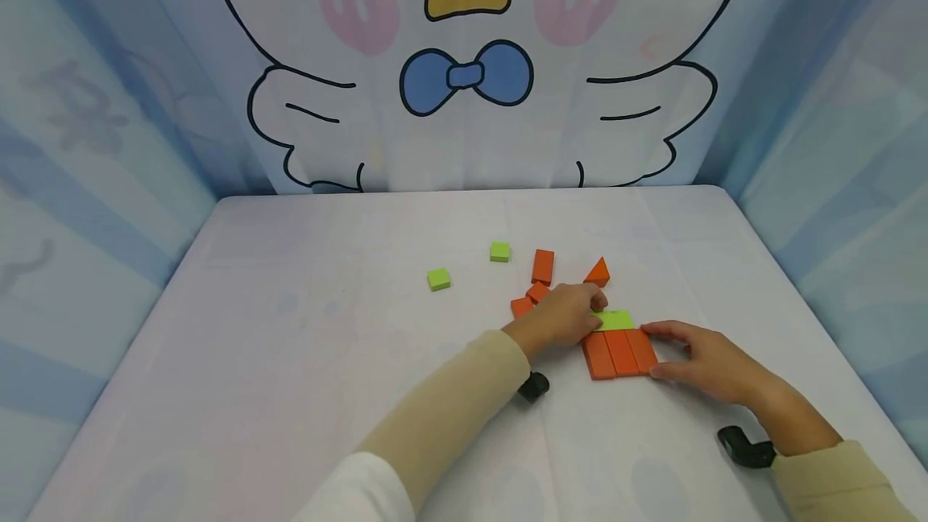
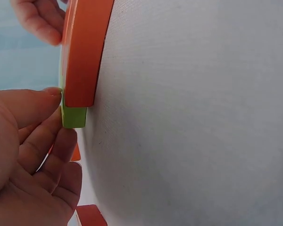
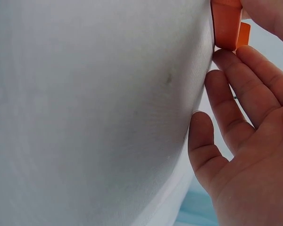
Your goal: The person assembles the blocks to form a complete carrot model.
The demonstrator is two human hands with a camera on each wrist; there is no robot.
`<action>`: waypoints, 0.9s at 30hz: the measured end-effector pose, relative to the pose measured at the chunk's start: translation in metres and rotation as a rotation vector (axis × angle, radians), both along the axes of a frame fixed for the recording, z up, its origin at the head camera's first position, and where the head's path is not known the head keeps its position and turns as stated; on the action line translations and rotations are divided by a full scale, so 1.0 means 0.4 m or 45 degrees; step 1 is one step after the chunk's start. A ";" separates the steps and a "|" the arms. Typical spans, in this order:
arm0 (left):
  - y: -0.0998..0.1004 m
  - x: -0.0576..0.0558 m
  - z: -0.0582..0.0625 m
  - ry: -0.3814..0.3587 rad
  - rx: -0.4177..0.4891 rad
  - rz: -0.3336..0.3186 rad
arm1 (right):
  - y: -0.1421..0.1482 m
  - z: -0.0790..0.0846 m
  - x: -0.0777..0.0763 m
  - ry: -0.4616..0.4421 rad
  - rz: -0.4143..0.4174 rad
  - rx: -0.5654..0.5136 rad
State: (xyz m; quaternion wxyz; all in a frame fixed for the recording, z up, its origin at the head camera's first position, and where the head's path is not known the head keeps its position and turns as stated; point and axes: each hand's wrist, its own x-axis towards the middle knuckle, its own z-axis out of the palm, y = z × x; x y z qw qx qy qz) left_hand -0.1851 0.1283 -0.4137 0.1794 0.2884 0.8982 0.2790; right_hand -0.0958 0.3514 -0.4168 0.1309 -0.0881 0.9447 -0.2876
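Three orange rectangular blocks lie side by side on the white table. Along their far edge sits a light green block strip. My left hand pinches the strip's left end. Seen from the left wrist, thumb and fingers meet at the green end, right beside the orange block. My right hand rests against the right side of the orange row, thumb at its near corner and index finger at its far corner. Its other fingers extend loosely near the table in the right wrist view.
Beyond my left hand lie an orange rectangle, an orange triangle and smaller orange pieces, partly hidden by the hand. Two green blocks lie farther left. A printed curtain stands behind the table.
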 end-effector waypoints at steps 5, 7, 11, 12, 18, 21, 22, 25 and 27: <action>0.002 0.001 0.000 0.000 0.005 -0.005 | -0.001 0.002 0.000 0.002 0.003 0.012; 0.002 0.001 -0.001 0.000 0.002 -0.006 | -0.001 0.002 0.001 -0.003 0.002 0.010; 0.003 0.001 -0.001 0.007 -0.010 -0.007 | -0.001 0.003 0.000 -0.006 0.003 0.010; 0.003 0.000 -0.001 0.008 -0.011 -0.007 | -0.001 0.003 0.001 -0.005 0.004 0.011; 0.010 0.001 -0.002 -0.008 -0.034 -0.012 | -0.003 0.002 0.001 0.004 0.007 -0.015; 0.013 0.001 -0.002 -0.037 -0.030 -0.009 | -0.004 0.002 0.002 0.006 0.008 -0.032; 0.014 0.001 -0.002 -0.046 -0.030 -0.006 | -0.004 0.001 0.002 0.007 0.008 -0.033; 0.016 0.000 -0.003 -0.067 -0.021 0.004 | -0.003 0.001 0.002 0.009 0.009 -0.041; 0.016 0.000 -0.005 -0.074 -0.019 0.006 | -0.002 0.000 0.002 0.010 0.010 -0.043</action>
